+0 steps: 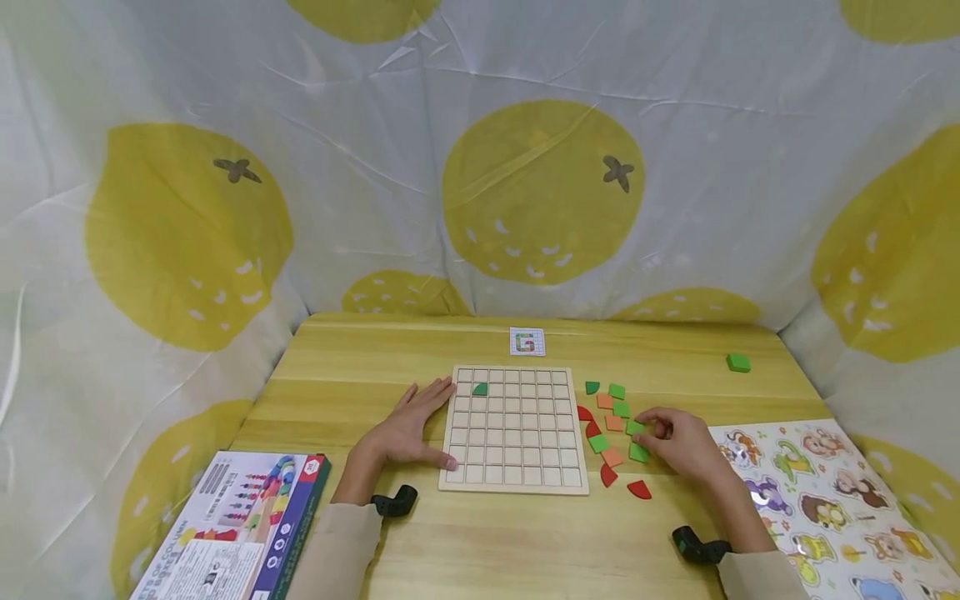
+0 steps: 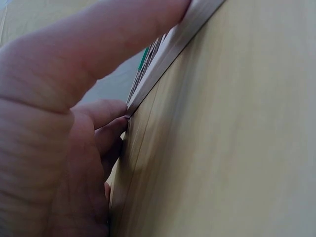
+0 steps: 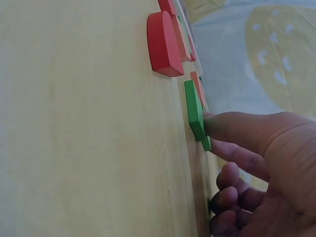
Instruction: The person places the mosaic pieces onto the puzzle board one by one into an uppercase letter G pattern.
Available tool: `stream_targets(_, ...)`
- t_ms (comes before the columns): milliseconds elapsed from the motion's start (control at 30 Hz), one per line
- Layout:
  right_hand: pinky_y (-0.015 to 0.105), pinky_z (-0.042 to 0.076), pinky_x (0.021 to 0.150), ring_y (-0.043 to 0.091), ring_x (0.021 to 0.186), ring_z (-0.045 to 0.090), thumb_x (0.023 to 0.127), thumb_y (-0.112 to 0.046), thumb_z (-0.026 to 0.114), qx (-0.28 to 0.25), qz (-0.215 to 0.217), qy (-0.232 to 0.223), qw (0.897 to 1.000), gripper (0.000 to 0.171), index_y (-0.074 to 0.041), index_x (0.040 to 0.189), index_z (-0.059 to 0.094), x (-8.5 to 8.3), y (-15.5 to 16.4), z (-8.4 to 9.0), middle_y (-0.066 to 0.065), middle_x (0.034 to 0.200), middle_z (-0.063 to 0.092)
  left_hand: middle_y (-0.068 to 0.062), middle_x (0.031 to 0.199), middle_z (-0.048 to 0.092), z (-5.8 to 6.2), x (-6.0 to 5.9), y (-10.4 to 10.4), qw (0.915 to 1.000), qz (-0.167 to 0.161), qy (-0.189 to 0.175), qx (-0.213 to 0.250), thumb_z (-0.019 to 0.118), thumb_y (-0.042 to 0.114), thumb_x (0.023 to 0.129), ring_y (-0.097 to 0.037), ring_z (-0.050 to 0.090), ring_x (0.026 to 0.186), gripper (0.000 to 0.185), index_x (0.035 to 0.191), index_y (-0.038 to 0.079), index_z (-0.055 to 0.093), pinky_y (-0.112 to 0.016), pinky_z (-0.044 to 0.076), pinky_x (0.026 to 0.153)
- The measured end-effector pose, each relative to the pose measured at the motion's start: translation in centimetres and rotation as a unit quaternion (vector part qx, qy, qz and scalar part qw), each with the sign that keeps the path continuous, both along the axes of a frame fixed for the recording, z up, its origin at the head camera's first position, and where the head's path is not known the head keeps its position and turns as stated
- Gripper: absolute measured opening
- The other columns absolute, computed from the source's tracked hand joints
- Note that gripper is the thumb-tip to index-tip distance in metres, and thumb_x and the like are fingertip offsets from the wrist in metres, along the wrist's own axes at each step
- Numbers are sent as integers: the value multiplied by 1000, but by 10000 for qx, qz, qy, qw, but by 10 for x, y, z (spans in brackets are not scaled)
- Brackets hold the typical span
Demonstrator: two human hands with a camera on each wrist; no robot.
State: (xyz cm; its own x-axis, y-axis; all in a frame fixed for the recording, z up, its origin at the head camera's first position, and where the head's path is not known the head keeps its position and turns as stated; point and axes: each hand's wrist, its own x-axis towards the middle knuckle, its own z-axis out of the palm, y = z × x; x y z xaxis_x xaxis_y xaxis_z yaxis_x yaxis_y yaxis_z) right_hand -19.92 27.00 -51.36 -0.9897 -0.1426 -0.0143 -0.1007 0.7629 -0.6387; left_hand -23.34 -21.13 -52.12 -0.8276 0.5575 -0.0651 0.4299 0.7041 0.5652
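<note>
Wooden table, light grain, seen from above; items listed nearest first. Game box, printed lid, lying flat at the near left corner. Animal puzzle sheet, cartoon figures, at the near right edge. Left hand: flat on the table, fingers straight and spread, thumb along the near left corner of the grid board and fingertips against its left edge; it steadies the board and grips nothing. The left wrist view shows the same thumb pressed on the board's rim. Grid board: pale wood, square cells, lying flat at the table's middle, all cells bare except one green quarter-round piece in the second row from the far side, second cell from the left. Right hand: resting just right of the board on a loose scatter of tiles, fingers curled, thumb and fingertips touching a green square tile that lies flat on the table; the right wrist view shows the thumb against the edge of a green tile, not lifted. Scattered tiles: green and orange squares and red curved pieces, between board and right hand, some touching. Small pattern card beyond the board. Single green tile far right, well apart. Lemon-print cloth behind.
</note>
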Motion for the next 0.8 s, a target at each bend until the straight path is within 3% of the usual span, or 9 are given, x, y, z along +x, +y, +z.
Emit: stream_targets(800,24,35,58,15,72,46,94,-22,76,-92,-12,-39,9999,29,-2,115,73,-2,-5,10,4,82,55,-4,174,16,-1,0,-3,9998,-51,100,132,87,62,70,-28,12,162,124,165,14,25,-57,-1,130)
